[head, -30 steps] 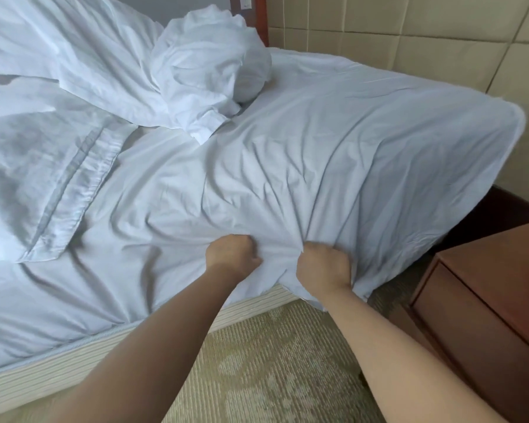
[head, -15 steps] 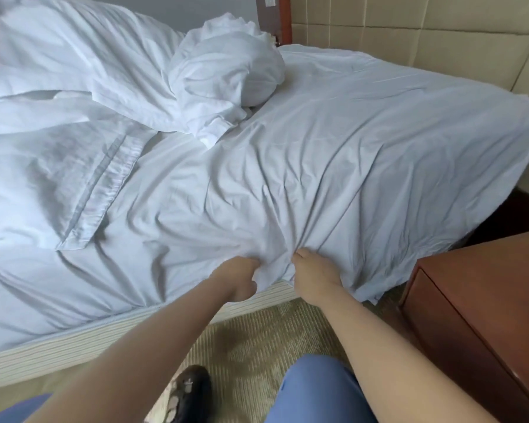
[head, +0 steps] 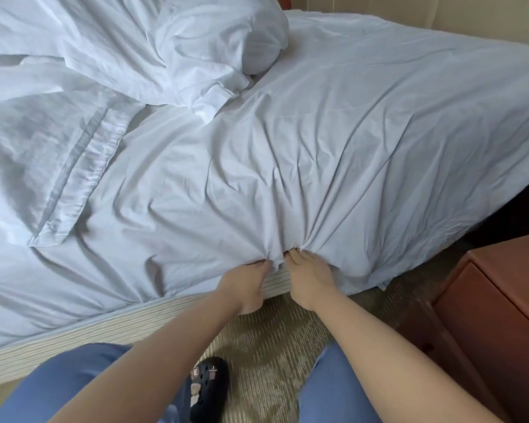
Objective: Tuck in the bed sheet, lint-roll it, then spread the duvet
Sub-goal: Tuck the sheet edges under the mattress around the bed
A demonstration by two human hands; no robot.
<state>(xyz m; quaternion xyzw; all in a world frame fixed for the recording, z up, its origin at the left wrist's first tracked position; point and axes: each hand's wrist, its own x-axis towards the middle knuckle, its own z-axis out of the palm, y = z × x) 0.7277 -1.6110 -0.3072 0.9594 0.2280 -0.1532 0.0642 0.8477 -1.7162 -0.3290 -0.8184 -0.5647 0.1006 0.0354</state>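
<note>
Pinching the white sheet (head: 318, 166) at the mattress edge, your left hand (head: 245, 285) and right hand (head: 310, 277) sit side by side, fingers curled into bunched fabric; the sheet's corner hangs loose near the nightstand (head: 501, 315).

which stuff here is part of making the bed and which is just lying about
Part of the job:
bed sheet, its edge gripped by the left hand and right hand
duvet, bunched at the far left
mattress base

Just lying about:
pillow
wooden nightstand
black shoe
carpet
</note>
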